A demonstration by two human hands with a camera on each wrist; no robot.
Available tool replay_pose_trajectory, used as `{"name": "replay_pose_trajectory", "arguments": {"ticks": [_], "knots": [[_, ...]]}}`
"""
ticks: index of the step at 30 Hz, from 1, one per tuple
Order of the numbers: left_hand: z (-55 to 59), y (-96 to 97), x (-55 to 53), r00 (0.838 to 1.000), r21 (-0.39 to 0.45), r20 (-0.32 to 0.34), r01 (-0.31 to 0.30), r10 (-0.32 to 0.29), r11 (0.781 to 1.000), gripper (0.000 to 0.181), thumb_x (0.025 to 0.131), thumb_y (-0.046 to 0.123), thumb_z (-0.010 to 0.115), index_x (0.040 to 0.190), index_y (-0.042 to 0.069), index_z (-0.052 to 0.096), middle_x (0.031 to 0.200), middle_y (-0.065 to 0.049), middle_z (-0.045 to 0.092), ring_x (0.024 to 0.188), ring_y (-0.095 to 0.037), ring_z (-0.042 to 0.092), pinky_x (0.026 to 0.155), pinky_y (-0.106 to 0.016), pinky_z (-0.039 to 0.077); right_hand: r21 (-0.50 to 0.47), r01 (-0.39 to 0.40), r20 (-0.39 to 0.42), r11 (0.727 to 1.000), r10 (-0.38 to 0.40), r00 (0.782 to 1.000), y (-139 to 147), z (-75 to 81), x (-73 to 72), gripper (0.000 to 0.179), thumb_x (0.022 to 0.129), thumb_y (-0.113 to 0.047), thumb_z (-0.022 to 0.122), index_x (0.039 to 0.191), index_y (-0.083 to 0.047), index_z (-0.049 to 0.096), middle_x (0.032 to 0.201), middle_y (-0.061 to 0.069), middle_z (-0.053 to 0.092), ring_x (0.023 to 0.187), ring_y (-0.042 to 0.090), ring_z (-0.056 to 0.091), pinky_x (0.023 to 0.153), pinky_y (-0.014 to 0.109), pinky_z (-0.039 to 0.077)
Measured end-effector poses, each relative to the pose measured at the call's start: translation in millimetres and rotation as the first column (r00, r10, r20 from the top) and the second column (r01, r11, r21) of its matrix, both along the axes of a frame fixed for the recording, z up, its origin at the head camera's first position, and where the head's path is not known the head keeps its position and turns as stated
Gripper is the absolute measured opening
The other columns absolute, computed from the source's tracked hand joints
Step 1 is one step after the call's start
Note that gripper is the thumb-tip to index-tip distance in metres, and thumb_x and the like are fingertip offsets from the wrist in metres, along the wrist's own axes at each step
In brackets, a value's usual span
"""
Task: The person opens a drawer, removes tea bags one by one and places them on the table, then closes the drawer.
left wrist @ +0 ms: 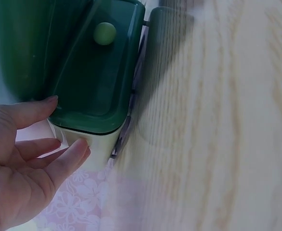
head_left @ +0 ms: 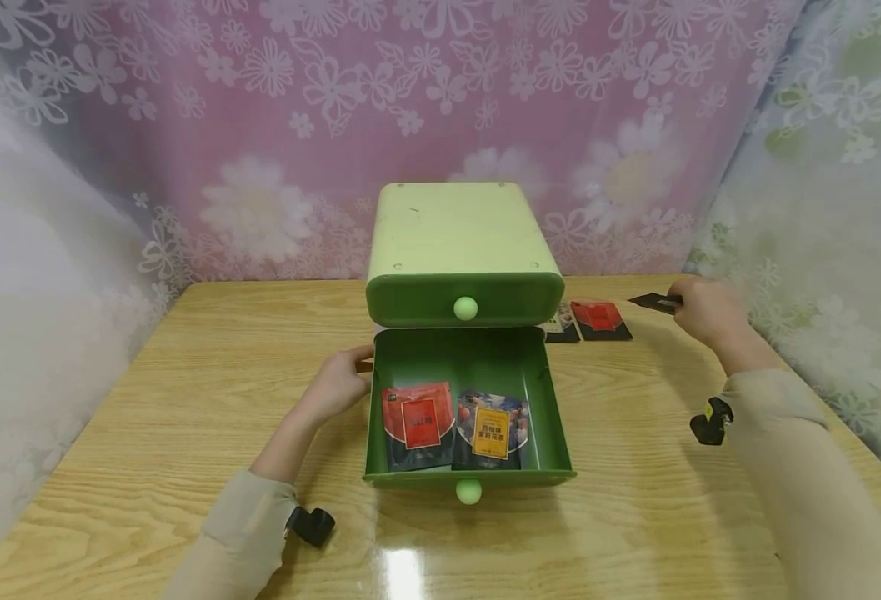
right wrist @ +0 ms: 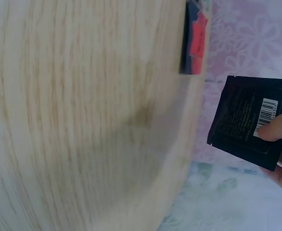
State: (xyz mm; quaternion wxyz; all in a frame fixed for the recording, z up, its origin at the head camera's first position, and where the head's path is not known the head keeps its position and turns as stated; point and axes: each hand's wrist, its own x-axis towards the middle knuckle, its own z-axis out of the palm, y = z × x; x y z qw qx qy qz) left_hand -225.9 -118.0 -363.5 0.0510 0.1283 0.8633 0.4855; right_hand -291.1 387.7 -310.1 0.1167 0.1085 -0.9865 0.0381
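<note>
A small two-drawer cabinet stands on the table, its green lower drawer pulled out. Inside lie a red-and-black tea packet and a dark packet with a yellow label. My left hand is at the drawer's left side; in the left wrist view its thumb and relaxed fingers rest about the cabinet's front corner. Out at the right, my right hand pinches a black tea packet between thumb and fingers, raised above the table, with its barcode side showing in the right wrist view.
Beside the cabinet at the back right lie another red packet and a pale-and-black packet, partly hidden by the cabinet. The upper drawer is closed. Flowered curtains hang behind the wooden table and at its sides.
</note>
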Motion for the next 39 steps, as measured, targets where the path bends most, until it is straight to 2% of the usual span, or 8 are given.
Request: {"name": "replay_pose_trajectory", "arguments": {"ticks": [3,12,16,23,31,32,36,39], "knots": [[-0.1,0.4,1.2,1.0,-0.006,0.001,0.0,0.0,1.0,0.052,0.076,-0.004,0.053,0.128,-0.002,0.052,0.122,-0.019,0.057,0.112,-0.033,0.055,0.09,-0.041,0.046,-0.002,0.002,0.064,1.0,-0.002,0.998,5,-5.8,-6.1,0.023,0.078,0.008,0.05,0.097,0.01,0.061,0.091,0.029,0.059,0.078,0.045,0.056,0.066,0.055,0.044],[-0.3,-0.4,1.9,1.0,-0.02,0.007,0.001,-0.001,1.0,0.053,0.076,-0.005,0.052,0.128,-0.002,0.053,0.122,-0.02,0.057,0.112,-0.034,0.054,0.088,-0.04,0.047,0.07,0.014,0.122,0.997,-0.022,0.992,16,-25.5,-13.1,0.022,0.078,0.008,0.055,0.098,0.008,0.062,0.092,0.029,0.061,0.076,0.044,0.057,0.064,0.053,0.046],[0.0,-1.1,2.4,1.0,-0.016,0.015,0.002,-0.001,1.0,0.052,0.075,-0.006,0.051,0.127,-0.002,0.053,0.122,-0.02,0.056,0.112,-0.034,0.054,0.086,-0.039,0.048,0.083,0.01,0.191,0.997,-0.026,0.981,18,-31.1,-14.9,0.022,0.081,0.008,0.052,0.1,0.008,0.062,0.097,0.03,0.061,0.082,0.045,0.057,0.066,0.053,0.046],[0.5,-0.6,2.9,1.0,-0.017,0.023,-0.004,0.004,1.0,0.055,0.073,-0.008,0.05,0.128,-0.003,0.052,0.123,-0.021,0.056,0.112,-0.035,0.054,0.085,-0.038,0.048,0.089,0.016,0.325,0.996,-0.044,0.945,17,-33.4,-20.7,0.022,0.085,0.006,0.051,0.097,-0.002,0.067,0.099,0.024,0.062,0.089,0.041,0.057,0.071,0.051,0.045],[0.4,0.0,4.5,0.999,-0.015,0.036,-0.005,0.005,1.0,0.058,0.071,-0.009,0.048,0.129,-0.004,0.05,0.123,-0.022,0.056,0.112,-0.035,0.054,0.083,-0.036,0.048,0.146,-0.016,0.376,0.989,-0.04,0.926,14,-33.9,-23.8,0.018,0.085,0.005,0.054,0.083,-0.011,0.063,0.089,0.016,0.06,0.08,0.031,0.056,0.065,0.045,0.044],[0.5,-0.3,4.4,0.999,-0.014,0.035,-0.003,0.003,1.0,0.059,0.071,-0.01,0.047,0.129,-0.004,0.05,0.123,-0.022,0.056,0.112,-0.035,0.054,0.083,-0.036,0.048,0.147,-0.013,0.377,0.989,-0.044,0.925,13,-34.1,-24.0,0.017,0.086,0.004,0.054,0.083,-0.01,0.064,0.091,0.018,0.06,0.081,0.034,0.057,0.066,0.046,0.045],[0.6,-1.6,4.2,1.0,-0.017,0.029,-0.002,0.002,1.0,0.057,0.072,-0.009,0.049,0.129,-0.004,0.051,0.123,-0.022,0.056,0.112,-0.036,0.054,0.086,-0.039,0.047,0.148,0.007,0.375,0.989,-0.063,0.925,13,-34.5,-24.1,0.022,0.087,0.003,0.052,0.103,-0.002,0.065,0.105,0.031,0.057,0.091,0.046,0.055,0.068,0.05,0.045],[0.4,-1.8,3.7,1.0,-0.017,0.028,-0.003,0.004,1.0,0.056,0.073,-0.008,0.05,0.129,-0.004,0.051,0.123,-0.022,0.056,0.112,-0.035,0.054,0.086,-0.039,0.048,0.151,0.019,0.374,0.988,-0.075,0.924,13,-34.9,-24.2,0.027,0.084,0.005,0.052,0.11,0.007,0.062,0.107,0.036,0.054,0.091,0.048,0.054,0.066,0.049,0.045]]}}
